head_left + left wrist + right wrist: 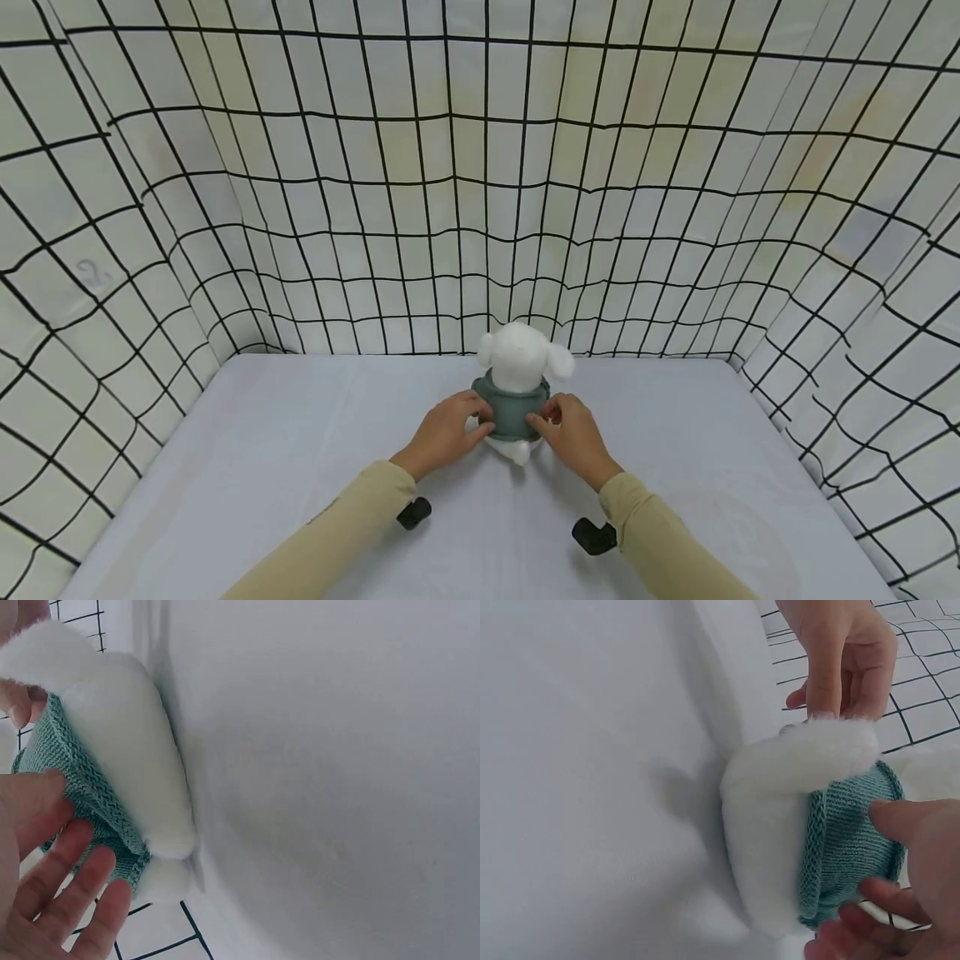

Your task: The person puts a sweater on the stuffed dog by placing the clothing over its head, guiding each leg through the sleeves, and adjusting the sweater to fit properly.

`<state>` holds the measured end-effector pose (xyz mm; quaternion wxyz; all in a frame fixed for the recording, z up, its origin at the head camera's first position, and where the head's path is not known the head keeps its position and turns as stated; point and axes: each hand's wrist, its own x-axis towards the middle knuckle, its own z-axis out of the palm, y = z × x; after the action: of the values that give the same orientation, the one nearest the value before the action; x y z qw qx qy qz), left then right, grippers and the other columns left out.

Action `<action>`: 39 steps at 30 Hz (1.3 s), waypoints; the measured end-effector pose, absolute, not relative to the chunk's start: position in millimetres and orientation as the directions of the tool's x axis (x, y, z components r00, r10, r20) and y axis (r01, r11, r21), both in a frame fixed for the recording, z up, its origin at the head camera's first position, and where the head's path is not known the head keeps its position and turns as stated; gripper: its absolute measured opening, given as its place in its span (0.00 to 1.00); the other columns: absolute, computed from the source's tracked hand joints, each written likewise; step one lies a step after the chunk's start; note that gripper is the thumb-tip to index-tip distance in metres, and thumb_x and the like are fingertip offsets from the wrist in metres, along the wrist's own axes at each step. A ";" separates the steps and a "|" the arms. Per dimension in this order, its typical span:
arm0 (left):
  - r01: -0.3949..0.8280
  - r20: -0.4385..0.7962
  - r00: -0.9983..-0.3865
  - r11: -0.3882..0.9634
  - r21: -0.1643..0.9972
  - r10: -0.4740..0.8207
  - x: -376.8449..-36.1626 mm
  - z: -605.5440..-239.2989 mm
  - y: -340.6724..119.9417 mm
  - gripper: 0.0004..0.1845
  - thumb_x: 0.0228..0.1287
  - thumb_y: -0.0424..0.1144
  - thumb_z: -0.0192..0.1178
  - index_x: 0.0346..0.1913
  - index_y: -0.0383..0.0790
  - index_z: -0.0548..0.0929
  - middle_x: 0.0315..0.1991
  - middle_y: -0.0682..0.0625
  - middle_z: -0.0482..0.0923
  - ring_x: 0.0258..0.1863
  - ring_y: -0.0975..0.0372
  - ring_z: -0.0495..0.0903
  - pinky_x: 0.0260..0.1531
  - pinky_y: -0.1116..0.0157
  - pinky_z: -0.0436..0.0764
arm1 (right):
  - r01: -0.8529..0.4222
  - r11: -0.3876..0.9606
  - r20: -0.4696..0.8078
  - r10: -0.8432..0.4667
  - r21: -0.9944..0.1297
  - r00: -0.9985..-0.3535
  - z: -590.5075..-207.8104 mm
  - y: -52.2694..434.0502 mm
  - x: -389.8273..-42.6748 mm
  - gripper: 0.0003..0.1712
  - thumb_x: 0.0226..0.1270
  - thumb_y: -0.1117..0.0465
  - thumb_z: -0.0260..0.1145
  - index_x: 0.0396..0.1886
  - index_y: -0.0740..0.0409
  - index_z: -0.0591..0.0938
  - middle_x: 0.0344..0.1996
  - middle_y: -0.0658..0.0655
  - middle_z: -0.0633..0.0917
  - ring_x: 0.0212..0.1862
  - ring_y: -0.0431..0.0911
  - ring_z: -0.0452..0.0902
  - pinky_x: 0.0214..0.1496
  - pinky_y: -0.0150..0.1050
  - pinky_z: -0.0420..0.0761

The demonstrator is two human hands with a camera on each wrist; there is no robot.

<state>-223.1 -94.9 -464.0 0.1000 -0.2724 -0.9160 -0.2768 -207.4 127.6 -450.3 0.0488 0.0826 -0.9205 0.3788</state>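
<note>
Fingers (pixel 71 881) of the left hand (pixel 444 433) lie fairly straight against the teal knitted sweater (pixel 512 408), while the thumb and fingers of the right hand (pixel 572 435) pinch the knit at its hem on the other side, so one hand is steadying flat and the other is clamped on fabric. In the right wrist view the left hand also shows beyond the toy, thumb and fingers closing on the fluffy edge, though how firm that hold is I can't really tell. The sweater sits around the middle of a small white fluffy plush dog (pixel 521 358) that stands upright, facing away, on the pale grey counter (pixel 262 467), toward the back near the white cloth wall with black grid lines (pixel 480 167). My worry from here: the toy is soft and light, and it's standing on a small base, so any uneven tug on the hem would probably tip it forward or twist it round. The knit looks stretchy too, so a hard pinch could bunch or drag it up on one side only. And since the left fingers look mostly flat, the plush could just slide across the smooth counter.
</note>
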 end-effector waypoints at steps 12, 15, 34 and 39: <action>0.407 0.178 -0.909 0.706 0.579 0.378 -229.7 -464.2 -89.7 0.18 0.64 0.44 0.63 0.52 0.37 0.81 0.50 0.45 0.83 0.51 0.54 0.81 0.51 0.56 0.80 | -0.016 0.638 -0.036 -0.069 -0.770 -0.997 -462.5 120.5 -216.9 0.39 0.61 0.38 0.66 0.57 0.67 0.75 0.51 0.63 0.80 0.52 0.53 0.77 0.54 0.50 0.78; 0.430 0.186 -0.897 0.692 0.581 0.401 -231.3 -465.8 -87.9 0.19 0.65 0.43 0.63 0.53 0.35 0.80 0.51 0.43 0.82 0.52 0.52 0.80 0.53 0.54 0.79 | -0.010 0.628 -0.042 -0.067 -0.778 -0.997 -464.2 116.8 -217.9 0.44 0.59 0.36 0.66 0.61 0.67 0.73 0.55 0.64 0.78 0.58 0.55 0.75 0.60 0.54 0.75; 0.592 0.403 -0.802 0.678 0.436 0.441 -217.0 -443.9 -72.4 0.23 0.64 0.47 0.63 0.57 0.38 0.79 0.55 0.48 0.78 0.56 0.57 0.75 0.55 0.59 0.78 | -0.019 0.482 0.037 0.028 -0.876 -0.999 -449.2 113.5 -207.9 0.49 0.57 0.38 0.69 0.68 0.64 0.63 0.61 0.63 0.74 0.61 0.55 0.73 0.63 0.54 0.72; 0.664 0.477 -0.737 0.645 0.378 0.479 -213.4 -441.1 -66.4 0.21 0.64 0.48 0.63 0.56 0.41 0.80 0.54 0.50 0.78 0.54 0.59 0.75 0.54 0.61 0.78 | 0.008 0.424 0.020 0.061 -0.906 -0.998 -446.8 115.9 -205.8 0.47 0.59 0.38 0.68 0.68 0.63 0.64 0.61 0.63 0.75 0.61 0.55 0.74 0.63 0.54 0.73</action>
<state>-213.4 -66.4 -441.1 0.1695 -0.3207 -0.8909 -0.2734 -205.8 115.9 -446.8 0.0250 -0.0205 -0.8435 0.5362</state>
